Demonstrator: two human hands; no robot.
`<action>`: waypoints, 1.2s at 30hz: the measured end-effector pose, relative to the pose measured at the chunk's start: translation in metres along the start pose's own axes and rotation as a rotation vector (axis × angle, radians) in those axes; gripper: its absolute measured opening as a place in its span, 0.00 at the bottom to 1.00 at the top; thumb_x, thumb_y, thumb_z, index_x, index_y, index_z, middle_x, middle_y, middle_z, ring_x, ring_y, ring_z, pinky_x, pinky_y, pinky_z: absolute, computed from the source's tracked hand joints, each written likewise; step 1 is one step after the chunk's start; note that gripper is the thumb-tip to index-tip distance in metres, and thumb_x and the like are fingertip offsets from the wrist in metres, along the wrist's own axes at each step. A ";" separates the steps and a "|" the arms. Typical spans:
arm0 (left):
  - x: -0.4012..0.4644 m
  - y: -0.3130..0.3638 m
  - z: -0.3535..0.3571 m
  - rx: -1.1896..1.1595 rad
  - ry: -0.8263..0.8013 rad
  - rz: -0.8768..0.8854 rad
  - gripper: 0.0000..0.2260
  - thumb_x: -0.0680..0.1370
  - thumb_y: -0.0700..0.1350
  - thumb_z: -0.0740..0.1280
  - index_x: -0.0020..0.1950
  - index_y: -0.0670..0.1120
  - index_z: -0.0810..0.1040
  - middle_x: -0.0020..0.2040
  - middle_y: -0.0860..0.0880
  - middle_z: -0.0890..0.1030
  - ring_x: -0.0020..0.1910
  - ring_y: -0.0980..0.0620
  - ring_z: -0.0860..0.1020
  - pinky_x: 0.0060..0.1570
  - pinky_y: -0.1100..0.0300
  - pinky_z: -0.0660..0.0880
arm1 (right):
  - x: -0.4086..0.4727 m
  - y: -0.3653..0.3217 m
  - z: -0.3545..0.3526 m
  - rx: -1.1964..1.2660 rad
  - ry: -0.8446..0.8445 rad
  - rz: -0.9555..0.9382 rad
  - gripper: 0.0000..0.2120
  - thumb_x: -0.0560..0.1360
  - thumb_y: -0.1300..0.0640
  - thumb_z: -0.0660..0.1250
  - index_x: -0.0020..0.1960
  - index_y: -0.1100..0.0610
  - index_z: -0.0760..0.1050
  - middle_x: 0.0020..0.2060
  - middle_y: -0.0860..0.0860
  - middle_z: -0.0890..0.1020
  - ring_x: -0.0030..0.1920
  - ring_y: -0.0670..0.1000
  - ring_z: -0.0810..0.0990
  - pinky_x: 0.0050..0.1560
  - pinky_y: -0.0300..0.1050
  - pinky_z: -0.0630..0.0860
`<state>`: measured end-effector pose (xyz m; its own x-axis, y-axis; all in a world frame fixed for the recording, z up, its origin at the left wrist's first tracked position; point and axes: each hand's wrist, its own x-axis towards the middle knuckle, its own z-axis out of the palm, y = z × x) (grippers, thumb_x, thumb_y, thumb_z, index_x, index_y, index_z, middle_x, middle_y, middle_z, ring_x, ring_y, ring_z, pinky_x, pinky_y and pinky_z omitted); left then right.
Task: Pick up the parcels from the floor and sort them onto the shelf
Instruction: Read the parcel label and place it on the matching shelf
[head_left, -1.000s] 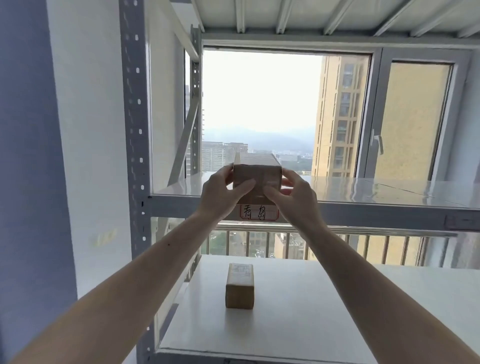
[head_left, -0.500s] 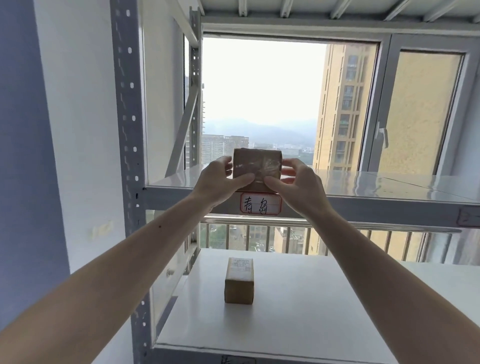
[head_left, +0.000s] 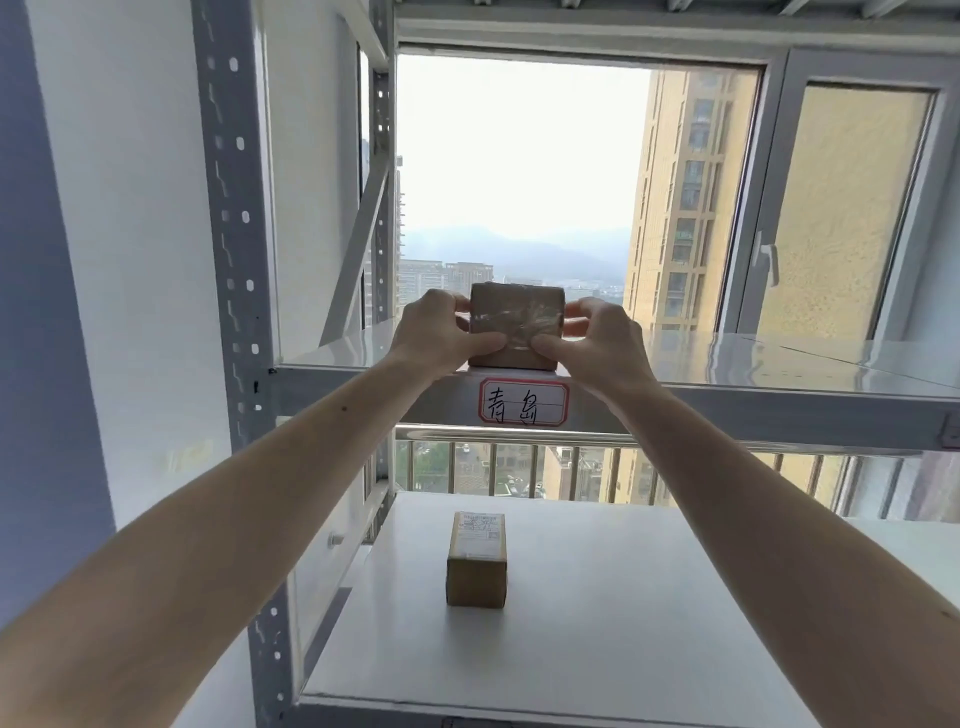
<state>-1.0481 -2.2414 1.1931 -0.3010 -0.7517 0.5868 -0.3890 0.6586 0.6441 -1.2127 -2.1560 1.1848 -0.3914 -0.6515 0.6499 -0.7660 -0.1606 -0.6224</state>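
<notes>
A small brown taped parcel (head_left: 516, 325) rests upright at the front edge of the upper shelf board (head_left: 753, 364), just above a red-framed handwritten label (head_left: 523, 402). My left hand (head_left: 441, 332) grips its left side and my right hand (head_left: 597, 345) grips its right side, thumbs pressed on the front face. A second brown parcel (head_left: 476, 558) with a white address sticker on top stands on the lower shelf board (head_left: 597, 613), untouched.
The grey perforated shelf upright (head_left: 231, 312) rises at the left beside a white wall. Behind the shelf is a window with a railing (head_left: 519, 434) and tall buildings outside. Another shelf level spans overhead.
Both hands have lifted the parcel from in front of the label up onto the upper board's front edge; the label now shows in full.
</notes>
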 end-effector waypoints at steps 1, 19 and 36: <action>0.005 -0.001 0.001 0.020 -0.006 -0.005 0.23 0.67 0.52 0.79 0.60 0.45 0.83 0.48 0.46 0.87 0.48 0.49 0.84 0.54 0.52 0.79 | 0.005 0.001 0.002 -0.008 -0.005 0.007 0.25 0.67 0.49 0.76 0.61 0.58 0.79 0.51 0.52 0.86 0.52 0.52 0.84 0.55 0.52 0.80; 0.069 -0.018 0.022 0.219 -0.096 -0.078 0.20 0.68 0.47 0.78 0.57 0.43 0.79 0.49 0.45 0.84 0.49 0.46 0.82 0.49 0.54 0.78 | 0.072 0.004 0.039 -0.184 -0.133 0.104 0.13 0.71 0.56 0.74 0.50 0.63 0.78 0.44 0.58 0.83 0.45 0.57 0.83 0.46 0.54 0.81; 0.075 -0.025 0.027 0.205 -0.103 -0.129 0.21 0.71 0.49 0.77 0.57 0.41 0.75 0.56 0.42 0.81 0.55 0.42 0.80 0.49 0.54 0.74 | 0.077 0.012 0.049 -0.195 -0.094 0.108 0.15 0.71 0.56 0.73 0.56 0.60 0.76 0.50 0.56 0.83 0.50 0.57 0.81 0.52 0.51 0.79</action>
<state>-1.0842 -2.3152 1.2084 -0.3207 -0.8354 0.4463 -0.5953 0.5443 0.5911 -1.2271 -2.2444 1.2065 -0.4343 -0.7251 0.5344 -0.8097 0.0543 -0.5844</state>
